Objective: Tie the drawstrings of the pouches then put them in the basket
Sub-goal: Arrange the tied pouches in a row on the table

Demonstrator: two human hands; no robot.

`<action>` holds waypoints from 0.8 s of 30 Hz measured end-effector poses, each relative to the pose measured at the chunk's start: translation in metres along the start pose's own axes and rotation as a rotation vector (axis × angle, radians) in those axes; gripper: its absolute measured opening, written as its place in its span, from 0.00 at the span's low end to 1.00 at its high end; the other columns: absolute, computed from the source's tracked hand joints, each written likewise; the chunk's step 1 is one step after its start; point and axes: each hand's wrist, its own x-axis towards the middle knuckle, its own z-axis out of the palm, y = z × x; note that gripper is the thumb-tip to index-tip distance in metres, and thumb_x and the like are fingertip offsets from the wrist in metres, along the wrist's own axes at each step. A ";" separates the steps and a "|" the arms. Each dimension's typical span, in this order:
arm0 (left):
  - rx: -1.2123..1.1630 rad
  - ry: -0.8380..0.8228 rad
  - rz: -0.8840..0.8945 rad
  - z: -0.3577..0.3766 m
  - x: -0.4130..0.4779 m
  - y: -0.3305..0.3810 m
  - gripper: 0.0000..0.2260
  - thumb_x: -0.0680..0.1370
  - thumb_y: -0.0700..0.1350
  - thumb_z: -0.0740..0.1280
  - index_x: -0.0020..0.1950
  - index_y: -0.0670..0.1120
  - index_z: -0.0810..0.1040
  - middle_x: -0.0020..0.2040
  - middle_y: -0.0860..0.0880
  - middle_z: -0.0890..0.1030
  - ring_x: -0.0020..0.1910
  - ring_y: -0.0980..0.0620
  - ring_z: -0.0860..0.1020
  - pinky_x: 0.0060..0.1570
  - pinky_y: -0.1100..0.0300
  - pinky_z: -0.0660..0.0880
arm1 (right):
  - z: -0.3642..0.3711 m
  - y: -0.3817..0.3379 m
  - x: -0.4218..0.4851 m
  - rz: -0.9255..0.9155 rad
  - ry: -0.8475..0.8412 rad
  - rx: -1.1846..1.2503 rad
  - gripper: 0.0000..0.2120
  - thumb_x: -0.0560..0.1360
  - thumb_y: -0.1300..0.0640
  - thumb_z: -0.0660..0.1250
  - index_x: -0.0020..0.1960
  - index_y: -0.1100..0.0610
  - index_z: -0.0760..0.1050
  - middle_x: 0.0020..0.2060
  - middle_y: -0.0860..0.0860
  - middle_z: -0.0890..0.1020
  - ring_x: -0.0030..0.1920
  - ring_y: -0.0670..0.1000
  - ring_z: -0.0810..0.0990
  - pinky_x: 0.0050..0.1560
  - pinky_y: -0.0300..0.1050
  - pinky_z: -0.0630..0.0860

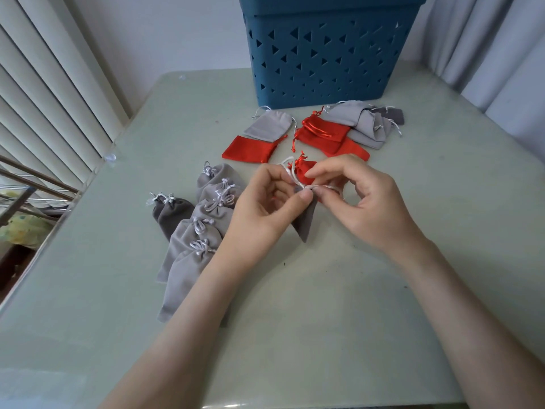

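right now, in the head view, the tying step is in hand. a dark pouch (pixel 305 225) hangs between both hands just above the worktop (pixel 324 290), well short of the basket (pixel 324 54). the left hand (pixel 262 199) pinches its neck, and the right hand (pixel 362 202), fingers (pixel 330 169) curled, pinches the white drawstring (pixel 292 175). next, i judge, the cord needs pulling snug.

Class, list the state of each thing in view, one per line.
Left hand: pinching cord.
Right hand: pinching cord.
Held pouch: being tied.
Left pouches: tied.
Near red pouch: cinched.
Far pouches: untied, flat.
Basket: upright, inside hidden.
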 end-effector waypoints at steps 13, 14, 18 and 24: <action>-0.051 0.067 0.015 0.001 0.001 -0.005 0.11 0.71 0.38 0.67 0.49 0.46 0.67 0.39 0.45 0.76 0.37 0.47 0.71 0.36 0.56 0.70 | -0.004 0.000 0.001 0.105 -0.033 0.068 0.06 0.78 0.60 0.62 0.48 0.55 0.79 0.43 0.42 0.81 0.45 0.40 0.78 0.48 0.35 0.73; -0.045 0.067 0.018 0.001 0.001 -0.005 0.11 0.71 0.38 0.67 0.49 0.46 0.67 0.39 0.45 0.77 0.36 0.47 0.72 0.36 0.58 0.70 | -0.003 -0.001 0.001 0.122 -0.042 0.083 0.06 0.78 0.60 0.62 0.47 0.54 0.78 0.42 0.43 0.81 0.44 0.39 0.78 0.48 0.33 0.72; -0.021 0.047 0.043 0.001 0.000 -0.004 0.10 0.73 0.38 0.66 0.50 0.47 0.67 0.37 0.45 0.76 0.33 0.47 0.71 0.34 0.56 0.70 | -0.002 -0.004 0.002 0.184 -0.080 0.127 0.06 0.74 0.59 0.66 0.44 0.48 0.76 0.38 0.40 0.80 0.41 0.40 0.77 0.46 0.37 0.74; 0.242 -0.042 0.176 -0.005 0.001 -0.007 0.15 0.79 0.43 0.62 0.64 0.56 0.69 0.35 0.55 0.74 0.36 0.54 0.75 0.42 0.61 0.74 | 0.001 0.000 0.002 0.231 -0.203 0.135 0.10 0.72 0.57 0.67 0.49 0.44 0.74 0.41 0.41 0.81 0.44 0.42 0.79 0.46 0.37 0.73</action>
